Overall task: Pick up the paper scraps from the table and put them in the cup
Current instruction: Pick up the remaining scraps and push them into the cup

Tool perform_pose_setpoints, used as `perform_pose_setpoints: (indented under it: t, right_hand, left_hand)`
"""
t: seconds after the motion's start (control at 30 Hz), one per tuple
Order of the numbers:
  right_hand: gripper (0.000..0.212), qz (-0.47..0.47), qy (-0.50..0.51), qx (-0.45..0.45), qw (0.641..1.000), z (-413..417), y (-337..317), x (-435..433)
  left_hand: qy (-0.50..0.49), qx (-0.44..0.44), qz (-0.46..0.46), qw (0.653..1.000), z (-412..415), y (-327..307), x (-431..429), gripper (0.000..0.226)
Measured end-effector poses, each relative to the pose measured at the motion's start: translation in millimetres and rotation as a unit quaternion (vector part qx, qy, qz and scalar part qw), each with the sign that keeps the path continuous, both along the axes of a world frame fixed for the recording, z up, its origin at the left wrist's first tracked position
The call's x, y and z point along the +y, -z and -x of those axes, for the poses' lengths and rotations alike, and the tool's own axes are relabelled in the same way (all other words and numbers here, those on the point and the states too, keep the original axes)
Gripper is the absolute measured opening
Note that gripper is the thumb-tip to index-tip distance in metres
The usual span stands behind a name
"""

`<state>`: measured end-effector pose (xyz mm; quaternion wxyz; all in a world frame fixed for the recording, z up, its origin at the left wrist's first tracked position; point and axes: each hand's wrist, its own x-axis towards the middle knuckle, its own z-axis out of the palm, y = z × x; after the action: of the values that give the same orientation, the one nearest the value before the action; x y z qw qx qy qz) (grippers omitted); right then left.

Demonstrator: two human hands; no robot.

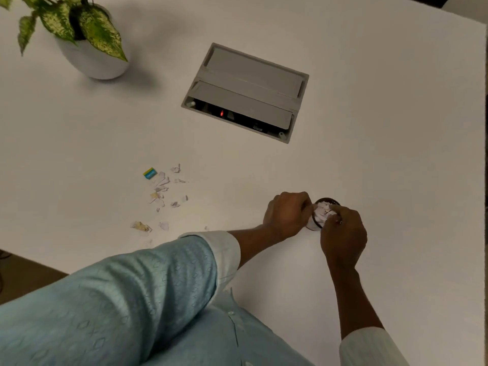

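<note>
A small dark-rimmed cup (pixel 327 201) stands on the white table (pixel 369 128), filled with white paper scraps (pixel 322 210). My left hand (pixel 287 215) is curled against the cup's left side, fingers closed at the rim. My right hand (pixel 343 233) covers the cup's right and near side, with its fingertips pinched over the scraps at the opening. Whether either hand holds paper is hidden. Several loose scraps (pixel 161 186) lie scattered to the left, among them a blue and yellow piece (pixel 149 173) and a crumpled yellowish one (pixel 141 226).
A grey cable box (pixel 245 91) with its flap open is set into the table beyond the cup. A potted plant (pixel 89 43) in a white pot stands at the far left. The table's near-left edge runs by my sleeve (pixel 118 299).
</note>
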<state>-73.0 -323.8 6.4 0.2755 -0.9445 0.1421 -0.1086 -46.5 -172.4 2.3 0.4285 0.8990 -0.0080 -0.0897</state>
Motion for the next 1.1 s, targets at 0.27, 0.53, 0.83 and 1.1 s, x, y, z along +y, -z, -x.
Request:
perform_pose_setpoints:
  t: [0.27,0.53,0.83,1.1]
  right_hand:
    - [0.03,-0.066,-0.139,-0.001,0.988,27,10,74]
    - [0.062,-0.064,-0.221,0.199,0.953,67,50,140]
    - [0.094,-0.044,-0.273,0.287,0.917,88,78,201]
    - [0.086,-0.045,-0.286,0.297,0.91,55,86,252]
  left_hand:
    - [-0.076,0.033,-0.105,0.991,58,33,130,0.032]
    - [-0.255,0.003,-0.241,0.937,145,64,290,0.032]
    - [-0.28,0.166,-0.245,0.913,199,63,318,0.139]
    - [-0.107,0.19,-0.253,0.943,207,81,304,0.168]
